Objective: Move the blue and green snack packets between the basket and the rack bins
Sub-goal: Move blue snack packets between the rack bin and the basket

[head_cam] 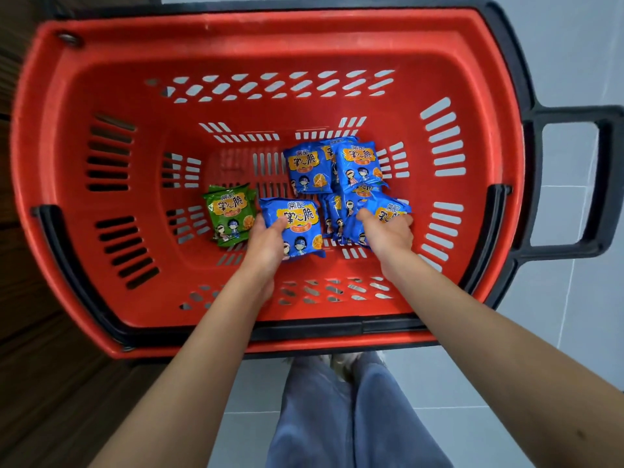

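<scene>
A: Left first. The green packets [229, 214] lie untouched on the left of the basket floor. Just beside them our left grip [266, 244] pinches the near blue packet [299, 231] at its left edge, thumb on its face.

B: Our right grip [388, 233] curls over the right blue packet [391, 211], against the blue heap [334, 167]. We judge both are edge-held for lifting. The basket [270, 38] walls stand well clear, with open room above.

Both bare forearms reach forward and down, side by side. The left grip [266, 244] pinches a blue packet [300, 228] at its left edge, thumb on top. The right grip [388, 233] curls over a second blue packet [391, 208], knuckles up.
</scene>
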A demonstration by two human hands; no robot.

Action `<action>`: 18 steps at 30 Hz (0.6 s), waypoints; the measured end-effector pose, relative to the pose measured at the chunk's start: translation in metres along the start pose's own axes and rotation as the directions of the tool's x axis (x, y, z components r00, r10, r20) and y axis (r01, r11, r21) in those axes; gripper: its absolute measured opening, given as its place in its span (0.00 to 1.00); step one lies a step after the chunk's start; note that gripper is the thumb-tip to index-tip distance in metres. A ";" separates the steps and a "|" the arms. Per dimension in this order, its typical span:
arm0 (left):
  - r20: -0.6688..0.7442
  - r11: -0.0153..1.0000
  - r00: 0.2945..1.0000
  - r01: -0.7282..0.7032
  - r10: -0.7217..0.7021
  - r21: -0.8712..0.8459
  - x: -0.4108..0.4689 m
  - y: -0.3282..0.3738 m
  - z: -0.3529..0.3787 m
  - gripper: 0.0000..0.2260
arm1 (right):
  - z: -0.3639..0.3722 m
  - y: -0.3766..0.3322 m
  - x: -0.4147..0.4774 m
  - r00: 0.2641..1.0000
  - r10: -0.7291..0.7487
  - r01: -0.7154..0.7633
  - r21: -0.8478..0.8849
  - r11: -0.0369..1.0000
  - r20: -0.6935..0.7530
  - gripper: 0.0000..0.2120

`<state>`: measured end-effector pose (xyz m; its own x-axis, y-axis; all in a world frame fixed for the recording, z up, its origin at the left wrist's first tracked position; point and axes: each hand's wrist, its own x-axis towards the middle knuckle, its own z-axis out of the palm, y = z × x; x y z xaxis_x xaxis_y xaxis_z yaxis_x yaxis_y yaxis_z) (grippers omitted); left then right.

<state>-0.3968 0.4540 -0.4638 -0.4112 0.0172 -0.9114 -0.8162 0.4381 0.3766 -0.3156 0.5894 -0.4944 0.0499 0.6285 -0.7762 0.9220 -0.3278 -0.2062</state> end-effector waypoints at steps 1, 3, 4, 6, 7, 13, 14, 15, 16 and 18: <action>-0.002 1.000 1.000 0.003 -0.003 -0.013 0.000 -0.001 0.000 0.13 | 0.003 0.000 0.002 1.000 -0.013 0.012 -0.044 0.999 -0.018 0.33; -0.008 1.000 1.000 0.013 -0.014 -0.026 -0.003 -0.003 0.000 0.11 | 0.007 0.000 0.005 0.998 -0.032 0.024 -0.128 0.991 -0.054 0.29; -0.004 1.000 1.000 0.016 -0.017 -0.024 -0.006 -0.004 0.000 0.10 | 0.008 0.001 0.006 0.998 -0.034 0.024 -0.156 0.987 -0.062 0.29; 0.013 1.000 1.000 0.016 -0.016 -0.017 -0.010 -0.005 0.001 0.09 | 0.008 0.001 0.005 0.998 -0.021 0.010 -0.174 0.985 -0.060 0.28; 0.018 1.000 1.000 0.021 -0.021 -0.018 -0.013 -0.005 0.002 0.09 | 0.007 0.002 0.004 0.998 -0.023 0.012 -0.173 0.985 -0.060 0.28; 0.115 0.997 0.992 -0.034 0.042 -0.073 -0.025 -0.003 0.004 0.06 | -0.003 0.007 -0.033 0.949 -0.242 0.238 0.044 0.970 0.203 0.20; 0.137 0.995 0.988 -0.054 0.065 -0.083 -0.027 -0.002 0.005 0.07 | -0.004 0.008 -0.042 0.924 -0.255 0.237 0.097 0.967 0.286 0.20; 0.158 0.993 0.984 -0.072 0.086 -0.091 -0.028 -0.002 0.005 0.08 | -0.004 0.008 -0.050 0.897 -0.275 0.249 0.117 0.961 0.347 0.19; 0.180 0.992 0.979 -0.084 0.100 -0.093 -0.029 -0.002 0.005 0.08 | -0.003 0.009 -0.056 0.875 -0.304 0.280 0.118 0.953 0.377 0.18; 0.214 0.993 0.973 -0.071 0.090 -0.097 -0.031 -0.002 0.005 0.10 | -0.003 0.008 -0.065 0.851 -0.351 0.326 0.132 0.936 0.391 0.20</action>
<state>-0.3804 0.4572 -0.4375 -0.3866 0.2487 -0.8881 -0.8206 0.3466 0.4544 -0.3099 0.5478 -0.4440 -0.4314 0.3741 -0.8210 0.8286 -0.1955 -0.5245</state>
